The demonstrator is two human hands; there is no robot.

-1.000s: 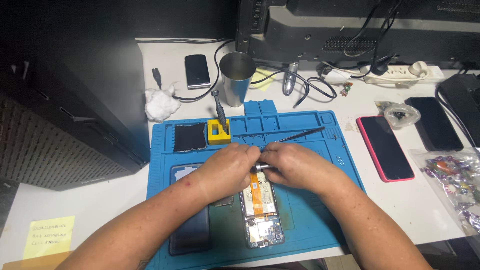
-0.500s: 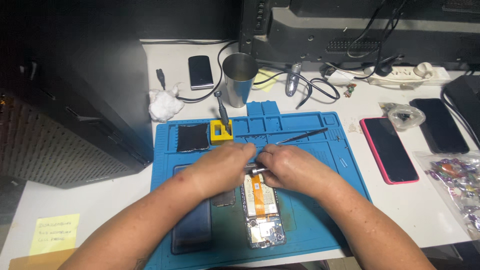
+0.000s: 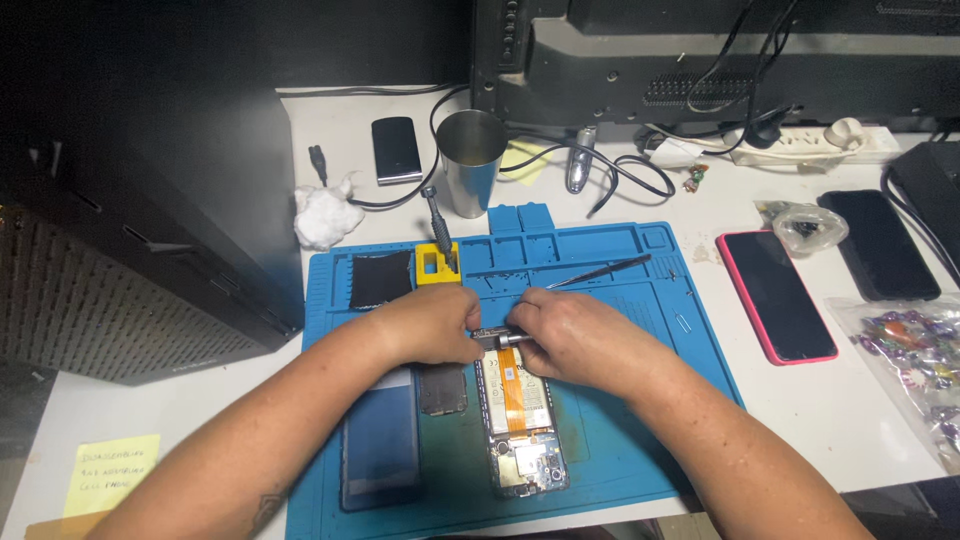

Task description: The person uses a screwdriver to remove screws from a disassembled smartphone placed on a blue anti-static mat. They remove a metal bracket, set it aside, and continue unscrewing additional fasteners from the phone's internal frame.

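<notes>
Both hands have shifted slightly toward 6 o'clock. Left hand (image 3: 430,325) and right hand (image 3: 570,335) pinch a small metal tool (image 3: 497,339) over the opened phone with orange flex ribbon (image 3: 520,420); a slip could tear the ribbon.

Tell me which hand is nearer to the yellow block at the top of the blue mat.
Left. The left hand lies just below the yellow block, a short gap of blue mat between them. The right hand lies farther off, below and to the block's right.

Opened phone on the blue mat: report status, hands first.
Left hand and right hand both pinching a small metal tool. Opened phone lies flat below them, orange flex showing. Tweezers lie apart, nothing blocking.
</notes>
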